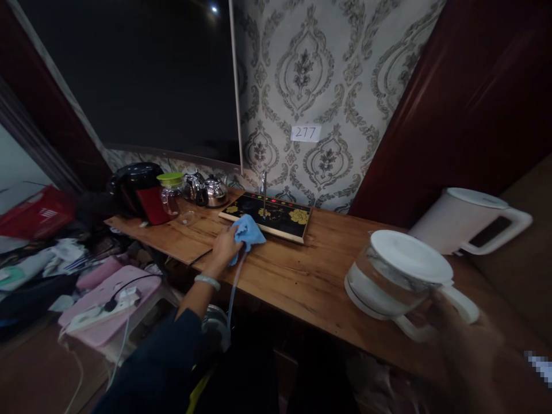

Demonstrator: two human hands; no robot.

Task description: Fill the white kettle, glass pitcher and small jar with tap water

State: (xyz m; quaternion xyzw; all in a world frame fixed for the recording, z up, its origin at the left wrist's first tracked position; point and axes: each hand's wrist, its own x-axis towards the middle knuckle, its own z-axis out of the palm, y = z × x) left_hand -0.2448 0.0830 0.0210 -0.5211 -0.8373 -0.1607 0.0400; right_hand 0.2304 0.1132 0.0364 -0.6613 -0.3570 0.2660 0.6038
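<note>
- Damask-patterned grey wallpaper (310, 75) backs the long brown wooden bench (319, 282) before me.
- Left hand (226, 248) closes on a crumpled light-blue cloth (250, 232), just in front of a flat black panel with gold flowers (281, 217).
- Clear flexible tube (234, 290) hangs below the cloth.
- Right hand (463, 336), blurred, grips a clear glass pitcher with a white lid (382, 284) at the bench's right end; whether its base touches wood, I can't tell.
- White lidded kettle (451, 221) stands just behind.
</note>
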